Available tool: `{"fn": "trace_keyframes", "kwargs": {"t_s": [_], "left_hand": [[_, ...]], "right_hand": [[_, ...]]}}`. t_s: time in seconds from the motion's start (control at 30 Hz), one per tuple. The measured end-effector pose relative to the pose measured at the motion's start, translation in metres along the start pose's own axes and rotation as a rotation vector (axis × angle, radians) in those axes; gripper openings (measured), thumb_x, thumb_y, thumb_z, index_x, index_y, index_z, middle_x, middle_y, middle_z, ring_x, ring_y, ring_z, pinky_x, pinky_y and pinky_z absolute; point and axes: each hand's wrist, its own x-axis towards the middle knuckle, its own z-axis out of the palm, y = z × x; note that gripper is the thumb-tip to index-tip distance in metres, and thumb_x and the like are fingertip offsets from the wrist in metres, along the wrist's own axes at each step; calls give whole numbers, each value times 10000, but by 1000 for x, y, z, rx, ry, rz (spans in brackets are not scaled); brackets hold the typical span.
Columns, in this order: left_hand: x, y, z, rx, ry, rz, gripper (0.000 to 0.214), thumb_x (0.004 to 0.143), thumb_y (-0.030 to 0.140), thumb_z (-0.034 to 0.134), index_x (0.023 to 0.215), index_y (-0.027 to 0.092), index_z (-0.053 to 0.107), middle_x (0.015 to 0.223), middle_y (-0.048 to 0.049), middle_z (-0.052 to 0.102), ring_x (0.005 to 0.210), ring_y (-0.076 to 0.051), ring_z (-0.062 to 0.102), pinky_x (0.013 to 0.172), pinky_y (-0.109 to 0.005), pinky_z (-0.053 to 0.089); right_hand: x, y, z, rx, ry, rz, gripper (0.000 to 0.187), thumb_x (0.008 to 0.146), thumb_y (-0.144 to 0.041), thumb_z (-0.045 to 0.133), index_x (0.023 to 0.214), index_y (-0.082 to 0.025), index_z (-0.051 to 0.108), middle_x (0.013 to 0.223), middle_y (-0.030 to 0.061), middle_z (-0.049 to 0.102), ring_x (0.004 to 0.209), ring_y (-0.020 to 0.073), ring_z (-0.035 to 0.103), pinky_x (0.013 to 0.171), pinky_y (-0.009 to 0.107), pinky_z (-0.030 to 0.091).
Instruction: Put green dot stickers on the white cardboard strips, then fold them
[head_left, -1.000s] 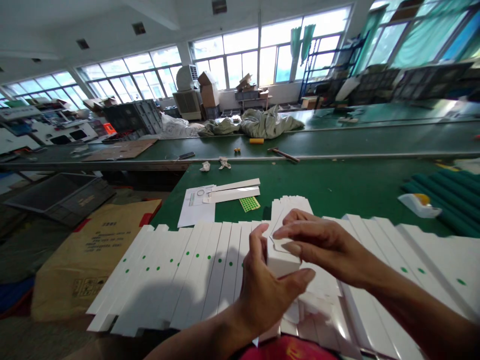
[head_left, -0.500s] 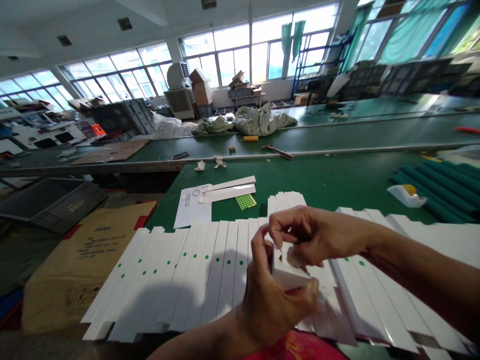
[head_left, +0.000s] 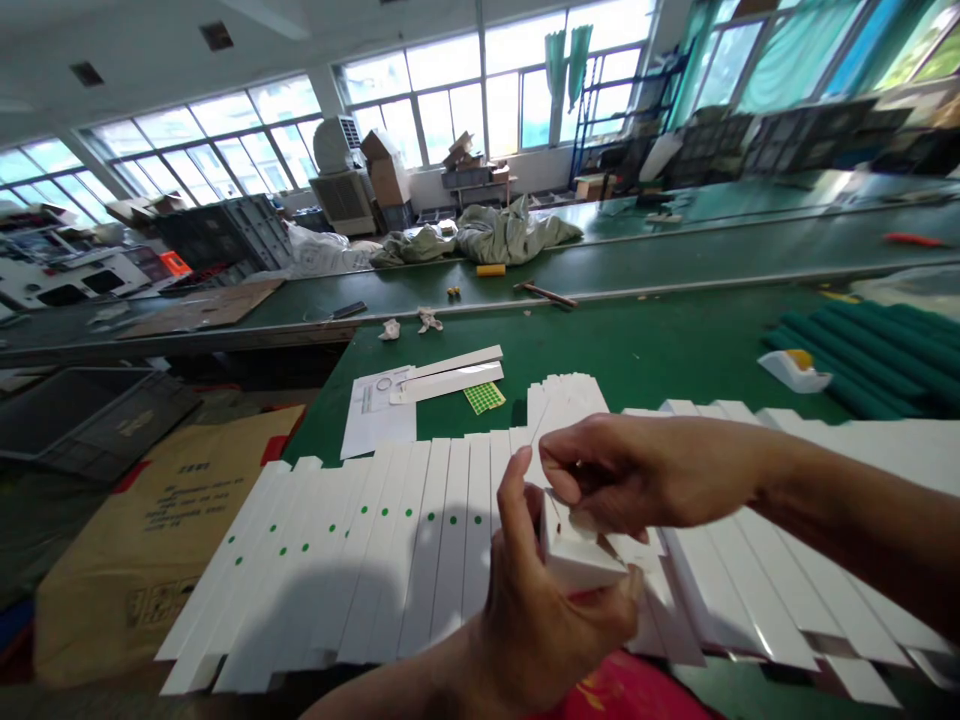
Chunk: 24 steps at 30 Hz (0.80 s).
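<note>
The left hand clasps a white box over the near side of the bench, fingers along its left, thumb across its near right corner; the right hand, fingers curled, sits over the box's upper end from the far right, touching it; whether it pinches there or only presses, I cannot tell; that end tilts up between the hands, left hand around its left and near sides, right hand on the far side; the long axis is hidden behind the grip; white cartons lie side by side left and right, green dots on some; a dot sheet lies farther off
</note>
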Motion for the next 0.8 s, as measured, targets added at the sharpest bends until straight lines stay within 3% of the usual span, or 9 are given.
{"fn": "trace_keyframes", "kwargs": {"t_s": [0.13, 0.27, 0.37, 0.47, 0.53, 0.6, 0.67, 0.73, 0.8], "left_hand": [[1, 1, -4, 1, 7, -38, 1068, 567, 207, 809, 1472, 163, 244, 1155, -150, 636, 1085, -292, 632, 900, -345, 549], [-1, -6, -8, -50, -100, -139, 1115, 529, 230, 844, 1467, 164, 246, 1055, -112, 678, 864, -228, 684, 714, -279, 584], [9, -16, -16, 23, -96, -198, 890, 595, 250, 794, 1373, 170, 369, 909, -51, 692, 657, -159, 651, 568, -238, 543], [57, -21, -30, 198, 6, -199, 647, 660, 323, 752, 1223, 163, 476, 871, -45, 680, 672, -172, 643, 589, -264, 523], [109, -22, -39, 355, -2, -124, 631, 670, 349, 754, 1208, 159, 484, 980, -87, 678, 816, -219, 659, 703, -316, 528], [162, -24, -41, 591, 3, -37, 664, 709, 337, 731, 1282, 163, 444, 1099, -120, 652, 949, -260, 640, 812, -371, 503], [199, -33, -31, 824, 13, 29, 867, 681, 340, 773, 1397, 143, 326, 1264, -180, 564, 1115, -318, 566, 916, -434, 451], [208, -53, -8, 1005, 34, 83, 951, 684, 398, 777, 1436, 119, 267, 1380, -224, 449, 1251, -368, 441, 1001, -492, 370], [189, -84, 24, 1051, -50, 62, 882, 738, 463, 722, 1422, 100, 300, 1352, -218, 465, 1241, -349, 436, 1017, -463, 354]], "right_hand": [[3, 2, 4, -68, 83, -7, 196, 733, -92, 596, 697, -184, 427, 569, -89, 393, 487, 47, 374, 423, 142, 292], [4, 16, 11, 238, 175, -31, 222, 803, -272, 650, 730, -179, 462, 589, -71, 454, 460, 71, 477, 422, 176, 389], [4, 40, 8, 453, 387, -123, 303, 855, -424, 608, 744, -182, 464, 573, -77, 415, 438, 71, 438, 442, 214, 446], [8, 77, 1, 441, 690, -85, 362, 886, -522, 519, 754, -192, 455, 572, -75, 399, 426, 80, 404, 437, 248, 455], [15, 110, 0, 200, 849, 64, 349, 890, -511, 491, 765, -186, 480, 568, -49, 451, 438, 116, 468, 459, 279, 465], [26, 145, 8, -189, 798, 241, 322, 880, -455, 506, 830, -144, 568, 664, 54, 596, 573, 194, 595, 580, 348, 507], [39, 179, 24, -489, 669, 259, 373, 844, -394, 569, 1074, -104, 616, 1095, 200, 653, 980, 300, 630, 837, 425, 497], [50, 206, 45, -636, 555, 351, 526, 788, -368, 624, 1225, -77, 586, 1358, 258, 514, 1241, 384, 485, 994, 507, 400], [59, 225, 64, -641, 503, 371, 590, 742, -356, 663, 1239, -45, 595, 1412, 272, 461, 1310, 413, 412, 1036, 509, 370]]}}
